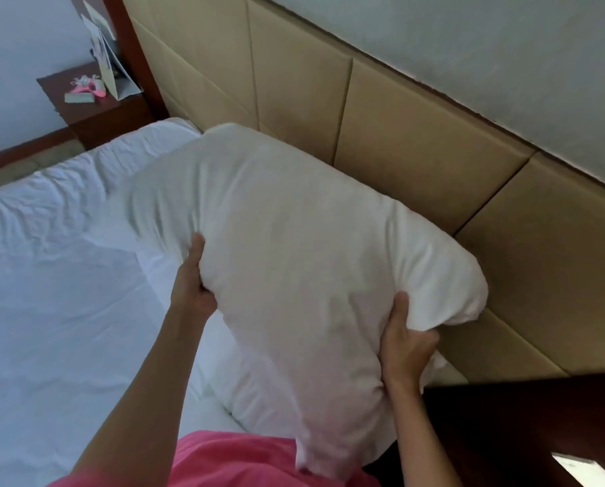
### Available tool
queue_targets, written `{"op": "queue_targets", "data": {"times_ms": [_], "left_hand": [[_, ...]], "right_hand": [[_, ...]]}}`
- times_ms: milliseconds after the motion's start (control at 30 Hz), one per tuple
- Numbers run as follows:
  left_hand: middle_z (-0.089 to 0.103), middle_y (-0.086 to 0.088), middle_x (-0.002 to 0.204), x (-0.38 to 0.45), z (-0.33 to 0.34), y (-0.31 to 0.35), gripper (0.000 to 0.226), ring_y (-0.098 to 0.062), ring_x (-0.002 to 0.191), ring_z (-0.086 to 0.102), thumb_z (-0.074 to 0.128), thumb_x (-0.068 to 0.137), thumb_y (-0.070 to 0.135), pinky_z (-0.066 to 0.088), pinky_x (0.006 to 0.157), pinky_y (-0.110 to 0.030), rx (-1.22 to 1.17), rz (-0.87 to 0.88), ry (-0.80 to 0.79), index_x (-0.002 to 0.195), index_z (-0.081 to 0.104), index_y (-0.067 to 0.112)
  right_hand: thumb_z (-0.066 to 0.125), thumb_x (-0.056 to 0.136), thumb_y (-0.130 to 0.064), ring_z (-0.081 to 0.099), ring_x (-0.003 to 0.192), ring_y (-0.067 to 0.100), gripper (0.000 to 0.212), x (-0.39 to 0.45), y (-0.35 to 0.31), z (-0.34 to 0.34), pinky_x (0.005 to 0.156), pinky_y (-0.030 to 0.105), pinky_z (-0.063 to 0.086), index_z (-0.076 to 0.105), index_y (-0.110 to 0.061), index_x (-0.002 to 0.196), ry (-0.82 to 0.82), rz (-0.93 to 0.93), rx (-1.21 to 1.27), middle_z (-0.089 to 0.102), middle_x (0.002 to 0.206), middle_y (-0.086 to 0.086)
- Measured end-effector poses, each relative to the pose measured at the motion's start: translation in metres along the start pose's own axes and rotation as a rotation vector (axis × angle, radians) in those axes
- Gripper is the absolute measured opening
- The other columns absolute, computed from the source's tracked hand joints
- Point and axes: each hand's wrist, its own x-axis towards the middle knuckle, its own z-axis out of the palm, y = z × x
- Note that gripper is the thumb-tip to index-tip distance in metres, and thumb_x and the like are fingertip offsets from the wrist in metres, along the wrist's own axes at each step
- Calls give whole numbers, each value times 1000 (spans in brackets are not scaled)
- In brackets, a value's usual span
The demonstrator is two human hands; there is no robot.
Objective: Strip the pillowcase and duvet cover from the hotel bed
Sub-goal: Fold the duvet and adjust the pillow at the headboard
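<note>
A white pillow in its pillowcase (pixel 294 247) is lifted off the bed, long axis running from the far left corner down toward my chest. My left hand (pixel 192 282) grips its left edge, thumb on top and fingers hidden underneath. My right hand (pixel 406 339) clutches a bunch of the fabric at the right edge. Below the raised pillow a second white pillow (pixel 231 388) lies flat on the bed. The white bedding (pixel 65 275) spreads wrinkled to the left.
A tan padded headboard (pixel 417 152) runs diagonally behind the pillow. A dark wooden nightstand (pixel 94 110) with cards and small pink items stands at the far left. Another dark wooden surface (pixel 522 427) sits at the near right.
</note>
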Motion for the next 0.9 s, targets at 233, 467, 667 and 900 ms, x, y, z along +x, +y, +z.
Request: {"op": "queue_targets", "data": {"times_ms": [233, 467, 667, 900], "left_hand": [[60, -9, 132, 27, -90, -25, 120, -27, 115, 61, 80, 39, 80, 52, 92, -43, 692, -151, 480, 134, 49, 12], [32, -16, 149, 46, -37, 27, 80, -36, 138, 31, 69, 82, 55, 27, 113, -50, 1587, 508, 447, 148, 35, 23], [27, -10, 159, 79, 25, 33, 72, -29, 148, 22, 50, 93, 60, 19, 119, -44, 1932, 543, 31, 151, 35, 20], [28, -9, 159, 72, 55, 24, 73, -24, 148, 24, 47, 91, 64, 17, 118, -37, 2100, 263, -159, 149, 39, 20]], "right_hand": [[48, 74, -85, 61, 112, 31, 88, -11, 75, -26, 97, 43, 51, 60, -14, 125, -104, 511, -314, 62, 129, 9], [66, 77, -60, 59, 112, 35, 79, -5, 47, -10, 93, 45, 51, 49, -4, 130, 83, 454, -312, 60, 124, 14], [73, 77, -44, 45, 127, 36, 86, -2, 36, -6, 103, 45, 43, 34, 0, 140, 104, 458, -316, 45, 139, 17], [67, 81, -46, 31, 140, 31, 81, 1, -4, 24, 113, 52, 26, 31, -22, 150, -15, -179, -691, 32, 152, 13]]}}
